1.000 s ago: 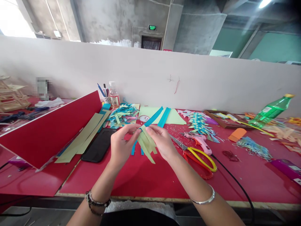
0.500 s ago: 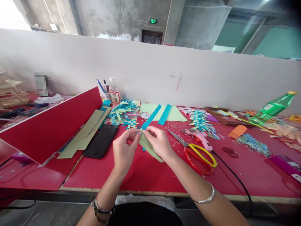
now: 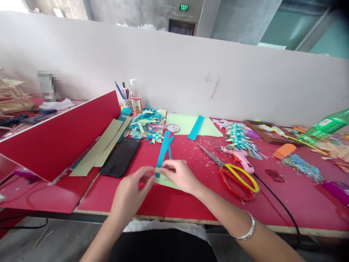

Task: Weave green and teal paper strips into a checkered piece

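Taking the black phone [image 3: 120, 157] on the red tabletop [image 3: 174, 203] as the marker: to its left a red divider board [image 3: 60, 138] leans at an angle, with long pale green paper strips [image 3: 99, 149] lying between board and phone. Behind the phone stand a cup of pens [image 3: 124, 98] and a small clear bottle [image 3: 135, 98], and just right of those sits a heap of woven blue and green scraps [image 3: 145, 125]. In front and to the right of the phone, the left hand [image 3: 131, 191] pinches the near edge of a folded green paper piece [image 3: 165, 180], its grip closed on it, while the right hand [image 3: 181, 176] presses down on the same piece, fingers closed over it. Blue strips [image 3: 163, 151] run from that piece back toward the scraps, and nothing lies across them. Farther right of the phone lie scissors with yellow and red handles [image 3: 234, 174], touching a pink glue gun [image 3: 240, 158] whose black cord [image 3: 278, 207] trails off the tabletop edge; a green bottle [image 3: 327, 125] lies tipped at the far right.
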Demonstrator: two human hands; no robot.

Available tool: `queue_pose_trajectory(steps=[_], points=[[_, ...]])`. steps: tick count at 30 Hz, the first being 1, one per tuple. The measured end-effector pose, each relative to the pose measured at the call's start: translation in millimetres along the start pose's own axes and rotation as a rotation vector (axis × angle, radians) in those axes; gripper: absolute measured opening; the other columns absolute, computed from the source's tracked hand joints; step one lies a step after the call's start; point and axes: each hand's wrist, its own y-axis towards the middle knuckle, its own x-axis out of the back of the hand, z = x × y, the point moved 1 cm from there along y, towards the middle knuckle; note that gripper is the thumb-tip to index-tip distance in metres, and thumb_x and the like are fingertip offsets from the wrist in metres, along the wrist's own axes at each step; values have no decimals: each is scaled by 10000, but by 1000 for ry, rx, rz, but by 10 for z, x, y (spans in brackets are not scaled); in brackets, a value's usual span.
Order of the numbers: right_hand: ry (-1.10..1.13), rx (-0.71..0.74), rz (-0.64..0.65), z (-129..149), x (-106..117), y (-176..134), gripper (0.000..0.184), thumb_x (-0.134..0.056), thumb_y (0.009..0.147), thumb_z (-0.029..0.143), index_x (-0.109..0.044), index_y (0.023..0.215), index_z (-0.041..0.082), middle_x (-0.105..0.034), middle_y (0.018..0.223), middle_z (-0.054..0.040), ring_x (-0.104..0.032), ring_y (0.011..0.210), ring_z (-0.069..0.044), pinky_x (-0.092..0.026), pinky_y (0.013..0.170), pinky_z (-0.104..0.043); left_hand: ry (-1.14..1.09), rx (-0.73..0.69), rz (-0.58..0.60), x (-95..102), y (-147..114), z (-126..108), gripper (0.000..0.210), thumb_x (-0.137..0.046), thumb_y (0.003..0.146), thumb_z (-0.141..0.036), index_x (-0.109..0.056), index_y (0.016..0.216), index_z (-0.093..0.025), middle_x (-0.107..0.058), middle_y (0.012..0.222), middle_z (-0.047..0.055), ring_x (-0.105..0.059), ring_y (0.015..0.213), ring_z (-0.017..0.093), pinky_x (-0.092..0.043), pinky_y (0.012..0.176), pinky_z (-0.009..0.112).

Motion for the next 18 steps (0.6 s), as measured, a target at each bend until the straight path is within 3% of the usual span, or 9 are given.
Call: queue_pose_trajectory(steps=[3,8,11,18], points=[[-164,14,58,-22,-76,-53,289,-470,798,442,-615,706,210,-602,606,17,-474,578,-120,-283,770,-362,86,-102,72,13,-70,120,146,-485,799,-275,-599,877,-227,-659,797,12,-619,706,133,-472,582,178],[-282,5,79,-70,-146,-91,269,-475,801,422,-637,716,224,-623,623,-4,-494,634,-151,-254,762,-366,131,-355,242,34,-46,227,174,-467,815,-239,-630,876,-228,-635,911,40,-596,823,140,-464,718,199],[-337,13,96,-71,-162,-86,217,-485,804,380,-641,758,236,-638,645,4,-506,658,-150,-238,796,-367,210,-365,273,18,3,247,199,-531,775,-294,-607,944,-223,-617,954,53,-580,858,168,-465,730,238],[-481,44,107,-21,-127,-80,177,-497,805,346,-631,816,231,-624,599,27,-510,624,-118,-224,851,-350,307,-289,339,-79,45,228,122,-510,789,-267,-584,868,-212,-593,887,30,-540,853,175,-440,738,267]])
